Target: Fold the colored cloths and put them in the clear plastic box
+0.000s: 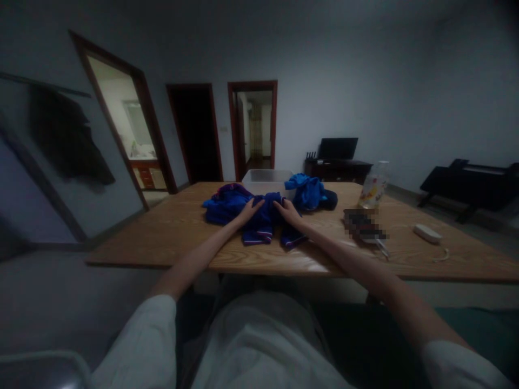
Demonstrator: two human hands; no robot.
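Both hands on the dark blue garment (pixel 265 215), a little apart from each other. Left hand (pixel 252 209) grips its left part, thumb on top; right hand (pixel 288 210) pinches its right part the same way. Fingers partly hidden in the folds. Garment lies on the wooden table (pixel 146 237), middle of the far half, straight ahead of the person; two ends with pale trim stripes point to the near side, one left, one right.

Just left, touching it: bunched blue cloth (pixel 222 208) with a reddish edge; cannot tell if same piece or separate. Just right and slightly far: brighter blue cloth (pixel 307 190), heaped, with a black item (pixel 329 200) against its right side, kind unclear. Behind the clothes, far side: translucent white bin (pixel 263 175), lower part covered by the clothes.

Right part of table: clear bottle (pixel 371 192) with coloured print, upright, far; pixelated item (pixel 363 224) nearer, unreadable; white oblong device (pixel 427 233) farther right, cord beside it.

Beyond the table: TV (pixel 338 148) on a dark cabinet (pixel 336 170), far right; doorways along far wall; dark clothing (pixel 67 129) hanging far left.
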